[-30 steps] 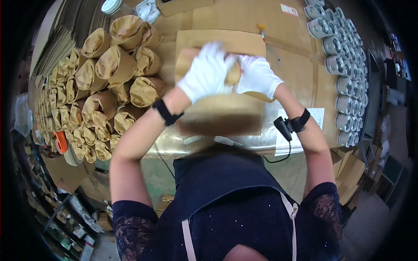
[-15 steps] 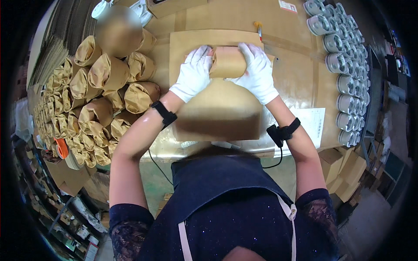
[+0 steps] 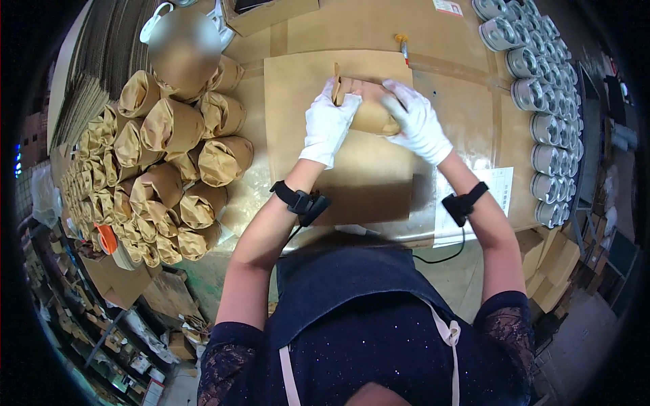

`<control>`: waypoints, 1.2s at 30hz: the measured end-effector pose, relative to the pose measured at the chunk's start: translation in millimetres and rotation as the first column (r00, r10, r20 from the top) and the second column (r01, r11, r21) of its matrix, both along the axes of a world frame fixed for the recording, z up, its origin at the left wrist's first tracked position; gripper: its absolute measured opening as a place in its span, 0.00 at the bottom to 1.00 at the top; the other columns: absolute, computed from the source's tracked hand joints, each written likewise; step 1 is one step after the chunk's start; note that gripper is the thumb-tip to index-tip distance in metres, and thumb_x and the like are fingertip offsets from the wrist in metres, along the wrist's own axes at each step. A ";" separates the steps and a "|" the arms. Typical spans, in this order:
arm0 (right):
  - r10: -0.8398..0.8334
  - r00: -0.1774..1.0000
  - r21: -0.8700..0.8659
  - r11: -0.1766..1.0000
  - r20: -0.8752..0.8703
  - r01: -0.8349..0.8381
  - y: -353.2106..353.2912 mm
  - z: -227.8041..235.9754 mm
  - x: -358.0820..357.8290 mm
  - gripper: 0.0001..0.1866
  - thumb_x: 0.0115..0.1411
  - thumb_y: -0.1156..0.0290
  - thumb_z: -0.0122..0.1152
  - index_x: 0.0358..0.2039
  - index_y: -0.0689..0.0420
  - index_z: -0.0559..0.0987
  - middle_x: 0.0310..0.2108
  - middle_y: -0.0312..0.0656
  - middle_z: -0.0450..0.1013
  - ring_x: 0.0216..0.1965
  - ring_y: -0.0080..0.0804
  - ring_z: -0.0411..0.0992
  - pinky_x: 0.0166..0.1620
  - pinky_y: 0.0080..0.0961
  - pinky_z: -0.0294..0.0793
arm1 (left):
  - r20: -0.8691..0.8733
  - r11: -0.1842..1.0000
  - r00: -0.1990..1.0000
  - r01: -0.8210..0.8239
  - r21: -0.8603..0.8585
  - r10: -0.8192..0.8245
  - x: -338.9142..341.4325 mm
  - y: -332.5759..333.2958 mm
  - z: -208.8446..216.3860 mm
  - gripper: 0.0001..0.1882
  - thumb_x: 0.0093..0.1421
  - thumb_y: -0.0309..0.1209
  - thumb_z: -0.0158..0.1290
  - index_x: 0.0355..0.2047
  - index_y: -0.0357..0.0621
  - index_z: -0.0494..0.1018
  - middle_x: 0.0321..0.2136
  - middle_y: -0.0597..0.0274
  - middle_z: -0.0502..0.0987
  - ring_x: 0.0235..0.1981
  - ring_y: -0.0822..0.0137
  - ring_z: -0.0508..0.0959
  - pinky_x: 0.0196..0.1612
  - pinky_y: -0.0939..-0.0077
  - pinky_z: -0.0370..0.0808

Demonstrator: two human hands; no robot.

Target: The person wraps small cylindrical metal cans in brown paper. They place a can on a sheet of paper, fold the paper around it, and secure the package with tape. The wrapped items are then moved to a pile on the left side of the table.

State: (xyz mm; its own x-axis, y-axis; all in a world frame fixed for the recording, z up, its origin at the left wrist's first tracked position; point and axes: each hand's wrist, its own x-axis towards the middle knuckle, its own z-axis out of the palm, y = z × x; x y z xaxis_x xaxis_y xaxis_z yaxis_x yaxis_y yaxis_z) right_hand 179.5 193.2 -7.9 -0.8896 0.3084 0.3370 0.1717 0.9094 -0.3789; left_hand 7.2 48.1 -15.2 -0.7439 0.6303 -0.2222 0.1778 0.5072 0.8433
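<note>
Both hands wear white gloves and hold a brown paper-wrapped roll (image 3: pixel 369 111) over a stack of flat kraft paper sheets (image 3: pixel 359 176). My left hand (image 3: pixel 328 122) grips the roll's left end, where a paper flap stands up. At the other end, my right hand (image 3: pixel 416 118) has its fingers curled over the paper. What lies inside the wrapping is hidden. On the right of the table stand several bare silver metal pistons (image 3: pixel 545 95) in rows. Finished-looking paper-wrapped bundles (image 3: pixel 172 125) with folded ends crowd the left side.
A small orange-topped tube (image 3: pixel 403 47) lies beyond the sheets. Printed white paper (image 3: pixel 497 196) sits near the table's front right edge. Stacked cardboard sheets (image 3: pixel 112 54) and an open carton (image 3: pixel 267 15) stand at the back left. A person's blurred head (image 3: pixel 184 51) is at far left.
My left hand has shifted right and its grip is now at the roll's end, where a flap stands up. The roll has tilted, its right end lower. My right hand has moved slightly right.
</note>
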 end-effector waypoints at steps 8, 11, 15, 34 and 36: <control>-0.539 0.833 -0.360 0.758 0.122 0.543 -73.9 30.2 -37.1 0.19 0.59 0.69 0.65 0.51 0.56 0.86 0.35 0.54 0.82 0.36 0.53 0.81 0.42 0.42 0.82 | 0.580 0.802 0.777 -0.499 0.328 0.246 23.1 -24.7 -27.0 0.52 0.60 0.45 0.68 0.76 0.40 0.53 0.63 0.37 0.72 0.64 0.53 0.74 0.64 0.66 0.72; -0.369 0.928 -0.119 0.921 0.044 0.371 -119.7 49.8 -43.1 0.24 0.57 0.70 0.64 0.56 0.59 0.83 0.42 0.56 0.83 0.40 0.53 0.82 0.49 0.42 0.82 | 0.419 0.901 0.886 -0.335 0.277 0.200 12.5 -49.1 -26.6 0.60 0.59 0.44 0.71 0.78 0.39 0.44 0.65 0.39 0.70 0.65 0.56 0.71 0.66 0.69 0.69; -0.094 0.994 -0.305 0.947 0.047 0.104 -140.9 64.6 -38.5 0.24 0.54 0.73 0.65 0.54 0.59 0.84 0.53 0.54 0.81 0.52 0.46 0.81 0.58 0.40 0.79 | 0.344 0.932 0.930 -0.230 0.279 0.127 -2.4 -75.5 -12.6 0.47 0.58 0.38 0.69 0.73 0.37 0.60 0.55 0.46 0.79 0.53 0.69 0.76 0.59 0.72 0.74; -0.235 0.971 0.318 0.925 0.044 0.209 -140.5 -30.2 1.8 0.16 0.69 0.68 0.60 0.55 0.55 0.81 0.60 0.51 0.76 0.61 0.52 0.74 0.61 0.47 0.75 | 0.624 0.248 0.540 -0.832 0.496 0.564 -214.5 -567.3 118.2 0.38 0.70 0.58 0.50 0.72 0.51 0.59 0.69 0.52 0.66 0.67 0.52 0.69 0.56 0.43 0.80; -0.258 0.965 0.321 0.919 0.053 0.229 -139.5 -30.4 3.3 0.16 0.69 0.68 0.60 0.55 0.55 0.81 0.60 0.51 0.76 0.61 0.52 0.74 0.61 0.47 0.75 | 0.519 0.263 0.472 -0.866 0.426 0.712 -259.4 -565.6 114.5 0.40 0.72 0.57 0.49 0.75 0.50 0.54 0.73 0.54 0.60 0.71 0.54 0.64 0.66 0.44 0.73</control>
